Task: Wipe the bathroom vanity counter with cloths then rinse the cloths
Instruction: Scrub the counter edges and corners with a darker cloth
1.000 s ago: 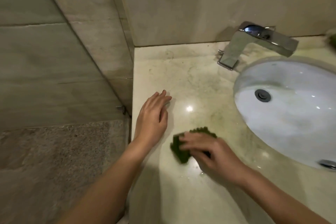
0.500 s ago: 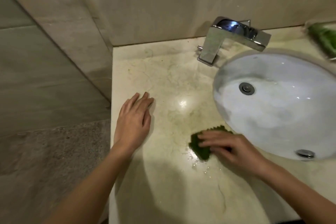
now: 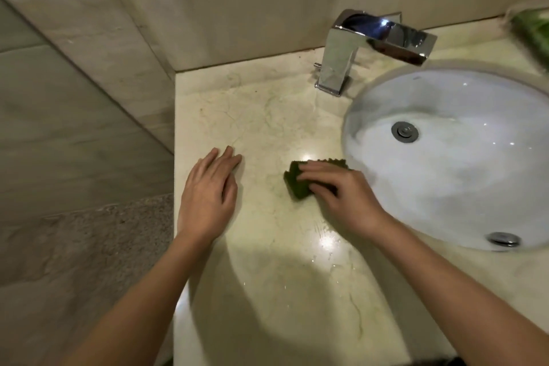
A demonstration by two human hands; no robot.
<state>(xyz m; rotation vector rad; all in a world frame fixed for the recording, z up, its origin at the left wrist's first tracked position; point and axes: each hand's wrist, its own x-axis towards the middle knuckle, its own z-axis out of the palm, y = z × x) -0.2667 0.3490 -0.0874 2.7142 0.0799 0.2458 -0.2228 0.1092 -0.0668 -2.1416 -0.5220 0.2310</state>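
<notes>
Green cloth (image 3: 297, 186) on counter (image 3: 267, 291) beside possibly wet sink (image 3: 368, 119), pressed under right hand (image 3: 341, 196); left hand (image 3: 208, 202) lies flat.

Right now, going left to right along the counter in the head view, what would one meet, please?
Left hand → cloth → right hand resting on the cloth → sink.

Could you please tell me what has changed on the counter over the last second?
The right hand, pressing the green cloth, swept it right toward the basin rim, then back left and slightly toward the wall. The left hand stayed flat on the counter; the faucet is unchanged.
</notes>
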